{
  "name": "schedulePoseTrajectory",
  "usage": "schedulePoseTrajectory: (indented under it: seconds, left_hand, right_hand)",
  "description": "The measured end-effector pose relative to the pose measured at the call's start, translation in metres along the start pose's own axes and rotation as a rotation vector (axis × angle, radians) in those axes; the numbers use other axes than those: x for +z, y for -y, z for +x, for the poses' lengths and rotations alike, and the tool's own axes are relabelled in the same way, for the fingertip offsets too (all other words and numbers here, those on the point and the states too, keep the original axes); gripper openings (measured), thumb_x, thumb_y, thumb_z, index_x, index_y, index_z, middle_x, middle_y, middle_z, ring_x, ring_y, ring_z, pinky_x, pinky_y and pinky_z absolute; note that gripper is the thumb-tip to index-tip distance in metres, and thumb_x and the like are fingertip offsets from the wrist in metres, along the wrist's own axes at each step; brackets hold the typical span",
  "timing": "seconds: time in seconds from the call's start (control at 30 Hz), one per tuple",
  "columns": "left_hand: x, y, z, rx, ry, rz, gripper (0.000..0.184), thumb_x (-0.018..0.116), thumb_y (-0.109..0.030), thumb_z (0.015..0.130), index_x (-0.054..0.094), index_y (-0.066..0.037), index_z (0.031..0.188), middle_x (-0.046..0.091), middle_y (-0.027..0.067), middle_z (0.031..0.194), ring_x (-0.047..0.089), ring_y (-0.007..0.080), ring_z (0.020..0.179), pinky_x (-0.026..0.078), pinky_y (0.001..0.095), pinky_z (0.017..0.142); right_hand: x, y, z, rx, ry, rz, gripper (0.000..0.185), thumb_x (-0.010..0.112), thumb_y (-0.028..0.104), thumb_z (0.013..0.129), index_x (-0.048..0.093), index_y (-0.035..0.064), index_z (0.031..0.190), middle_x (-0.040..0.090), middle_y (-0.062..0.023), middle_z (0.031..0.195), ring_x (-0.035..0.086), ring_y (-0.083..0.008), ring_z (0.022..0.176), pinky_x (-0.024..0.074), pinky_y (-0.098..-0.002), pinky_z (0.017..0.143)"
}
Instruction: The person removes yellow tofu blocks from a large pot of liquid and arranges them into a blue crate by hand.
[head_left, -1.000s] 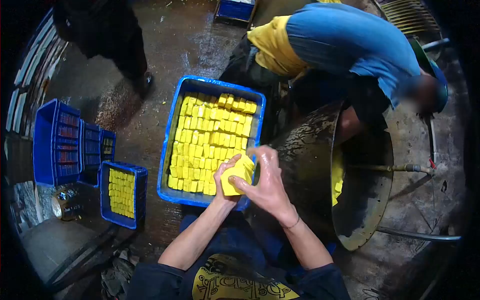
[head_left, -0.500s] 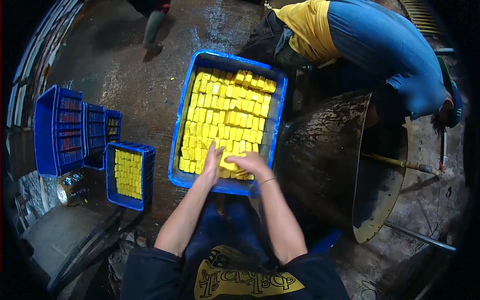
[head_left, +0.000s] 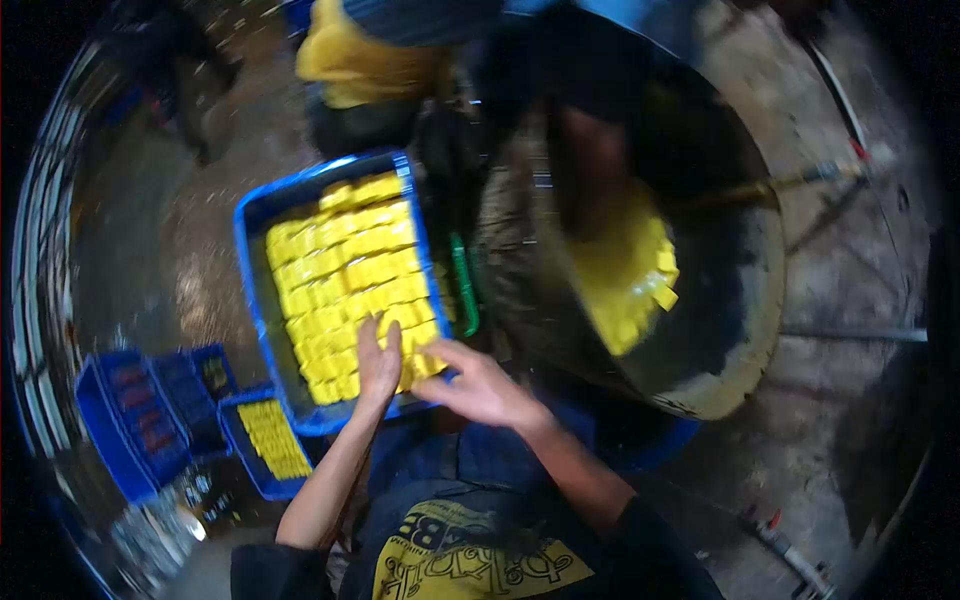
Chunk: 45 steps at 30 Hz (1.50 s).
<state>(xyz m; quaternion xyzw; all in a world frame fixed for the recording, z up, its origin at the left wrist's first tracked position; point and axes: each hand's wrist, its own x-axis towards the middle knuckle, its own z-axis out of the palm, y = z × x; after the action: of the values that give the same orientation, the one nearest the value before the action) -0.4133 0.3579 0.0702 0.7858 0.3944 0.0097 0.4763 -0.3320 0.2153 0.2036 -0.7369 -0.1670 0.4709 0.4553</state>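
Observation:
Rows of yellow blocks (head_left: 340,270) fill the large blue crate (head_left: 262,330) in front of me. My left hand (head_left: 379,362) is over the near part of the rows, fingers stretched out, nothing seen in it. Just right of it, above the crate's near right corner, my right hand (head_left: 478,385) has its fingers apart and pointing left, with nothing visible between them. Motion blur hides whether either hand touches the blocks.
A large round metal vessel (head_left: 735,375) on the right holds more yellow blocks (head_left: 625,290); a person's arm reaches in. That person's yellow garment (head_left: 365,65) shows beyond the crate. Smaller blue crates (head_left: 120,425) stand at the left. Another person (head_left: 165,65) is at the upper left.
The view has swung right, bringing the vessel's inside into sight. The yellow block my hands held earlier is no longer in them. My hands have moved apart.

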Motion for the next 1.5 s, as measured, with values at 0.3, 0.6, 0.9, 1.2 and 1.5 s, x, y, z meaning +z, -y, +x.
schedulePoseTrajectory:
  seconds: [0.3, 0.6, 0.9, 1.2, 1.5]
  left_hand:
    - [0.089, -0.388, -0.051, 1.193, 0.525, -0.237, 0.033, 0.065, -0.001, 0.072, 0.054, 0.001, 0.103, 0.054, 0.0199, 0.108, 0.054, 0.0365, 0.101, 0.045, 0.0396, 0.087]
    - [0.355, -0.222, 0.006, 0.888, 1.026, 1.336, 0.026, 0.055, -0.026, 0.086, 0.061, -0.007, 0.103, 0.059, 0.0107, 0.108, 0.062, 0.0226, 0.085, 0.053, 0.033, 0.064]
    - [0.406, -0.068, 0.012, 0.71, 0.959, 0.926, 0.029, 0.048, -0.018, 0.087, 0.059, -0.005, 0.11, 0.054, 0.0149, 0.122, 0.052, 0.0287, 0.113, 0.05, 0.0423, 0.084]
    - [0.411, -0.205, 0.06, 1.216, 1.202, 0.886, 0.038, 0.043, -0.012, 0.086, 0.048, 0.005, 0.119, 0.045, 0.0241, 0.125, 0.044, 0.0367, 0.118, 0.042, 0.0422, 0.096]
    - [0.513, -0.234, 0.094, 1.337, 1.066, 0.758, 0.037, 0.054, -0.025, 0.082, 0.053, -0.003, 0.111, 0.049, 0.0211, 0.124, 0.05, 0.0327, 0.111, 0.046, 0.0434, 0.086]
  right_hand:
    - [-0.312, -0.018, -0.118, -0.095, -0.405, -0.095, 0.033, 0.066, 0.011, 0.079, 0.057, 0.0031, 0.109, 0.064, -0.0124, 0.103, 0.06, -0.023, 0.098, 0.0502, -0.0333, 0.078]
    - [-0.302, -0.312, -0.004, 0.505, -0.096, -0.879, 0.022, 0.052, 0.018, 0.085, 0.067, 0.0048, 0.096, 0.067, -0.0177, 0.097, 0.065, -0.0336, 0.091, 0.0532, -0.0442, 0.078]
    - [-0.273, -0.351, -0.009, 0.49, -0.266, -0.787, 0.019, 0.052, 0.014, 0.087, 0.069, 0.0067, 0.092, 0.068, -0.0159, 0.088, 0.068, -0.0309, 0.079, 0.0551, -0.0413, 0.069]
    - [-0.44, -0.32, 0.016, 0.416, 0.341, -0.508, 0.028, 0.056, 0.021, 0.072, 0.066, 0.0007, 0.087, 0.066, -0.0175, 0.086, 0.065, -0.0304, 0.076, 0.055, -0.0402, 0.07]
    - [-0.495, -0.3, 0.11, 0.356, -0.702, -0.631, 0.017, 0.064, 0.016, 0.072, 0.068, 0.0027, 0.082, 0.065, -0.0211, 0.087, 0.063, -0.0367, 0.085, 0.0491, -0.046, 0.074]
